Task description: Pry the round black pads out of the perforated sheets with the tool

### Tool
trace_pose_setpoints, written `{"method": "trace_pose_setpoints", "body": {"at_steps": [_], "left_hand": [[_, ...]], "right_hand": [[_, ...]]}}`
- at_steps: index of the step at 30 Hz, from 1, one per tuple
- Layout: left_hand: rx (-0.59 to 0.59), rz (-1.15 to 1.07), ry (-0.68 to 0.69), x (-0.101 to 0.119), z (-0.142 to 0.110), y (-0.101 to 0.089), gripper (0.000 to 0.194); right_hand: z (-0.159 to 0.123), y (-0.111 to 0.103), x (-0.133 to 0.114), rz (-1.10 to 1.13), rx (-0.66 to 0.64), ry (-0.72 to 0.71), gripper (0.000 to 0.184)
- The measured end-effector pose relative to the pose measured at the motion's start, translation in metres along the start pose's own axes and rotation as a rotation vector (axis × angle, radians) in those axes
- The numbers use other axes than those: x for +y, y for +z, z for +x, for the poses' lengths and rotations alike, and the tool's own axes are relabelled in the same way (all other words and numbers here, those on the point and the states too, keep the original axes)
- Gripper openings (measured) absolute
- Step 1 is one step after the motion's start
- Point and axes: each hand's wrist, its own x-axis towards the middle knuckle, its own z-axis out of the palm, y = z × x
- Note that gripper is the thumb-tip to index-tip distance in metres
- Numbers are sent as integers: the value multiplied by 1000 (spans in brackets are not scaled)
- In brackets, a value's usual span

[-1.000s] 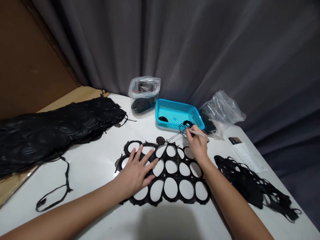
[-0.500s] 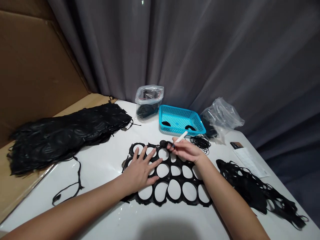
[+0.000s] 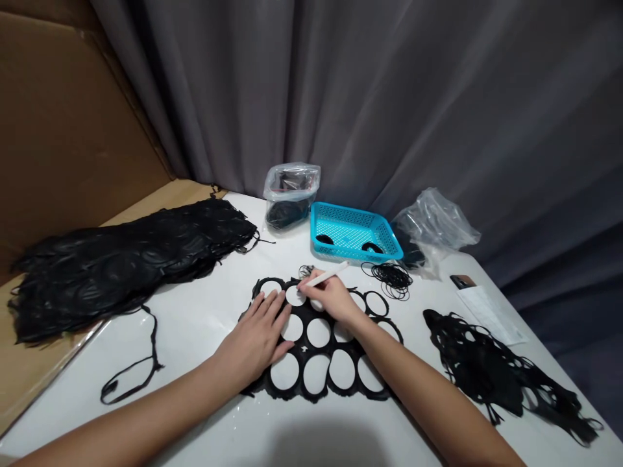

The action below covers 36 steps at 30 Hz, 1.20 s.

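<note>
Evidently the right hand [image 3: 335, 301] closes its fingers in a pinch on a white pen-like tool [image 3: 331, 274], low over the top edge of the black holed sheet [image 3: 304, 314] at lower centre. The left hand [image 3: 248, 331] lies palm down on the sheet's left part, fingers slightly spread, gripping nothing. Close work at that edge seems in hand, calling for a steady, flat sheet. Fingers hide the tool's tip; the right forearm covers the sheet's lower right.

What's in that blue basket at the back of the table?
Two small black pieces: one at the left, one curved piece at the right. The basket's near wall partly covers the floor behind it, so I can't tell what's hidden there.
</note>
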Motion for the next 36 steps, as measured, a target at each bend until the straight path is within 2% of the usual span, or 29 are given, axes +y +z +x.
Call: {"method": "trace_pose_setpoints", "body": {"at_steps": [2,5,16,19,23,25,26,29,30,31,33,36], "left_hand": [[28,-20,6,-4,-9,6,58],[66,-61,2,-6,-16,11,55],[56,-47,-32,-3,-16,16,54],[59,-50,-45,-1,-17,18,55],[46,-55,-53,0,-17,17,54],[39,-61,-63,0,-17,16,53],[38,-63,-69,0,-17,15,53],[23,-56,-81,1,-16,13,54],[15,-52,-81,1,-16,12,54],[7,-50,-80,1,-15,11,55],[-2,-53,-81,1,-14,9,54],[-3,-50,-78,-1,-14,5,52]], "right_hand": [[-8,10,3,-222,-78,-63,9],[-14,14,7,-361,-87,-119,9],[-14,13,6,-451,-79,-152,14],[-22,19,7,-564,-76,-274,18],[-27,26,8,-888,-154,-535,14],[-20,15,5,-1023,-126,-606,16],[-14,4,2,-1060,-38,-605,17],[5,-37,-9,-1025,392,-468,18],[9,-48,-12,-961,481,-402,18],[12,-56,-14,-860,510,-319,20],[14,-58,-15,-529,420,-116,21],[16,-37,-15,92,127,188,23]]}}
